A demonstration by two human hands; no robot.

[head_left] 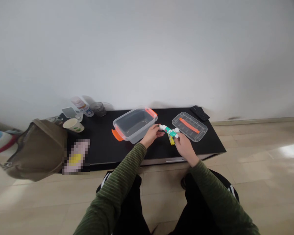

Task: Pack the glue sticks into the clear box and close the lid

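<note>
A white-and-green tube is held slantwise between my two hands above the black cabinet top. My left hand pinches the white cap at its upper left end. My right hand grips its lower right end, fingers closed. Beneath the tube shows a yellow item with a white end, partly hidden by the tube and my right hand. Just left of my left hand stands a clear plastic box, lidless, with orange latches. Its clear lid with an orange handle lies to the right of my hands.
Black remotes lie at the back right corner. At the left stand a paper cup, a spray can and a dark glass. A brown bag rests at the left end, beside a blurred pink packet. A wall rises behind.
</note>
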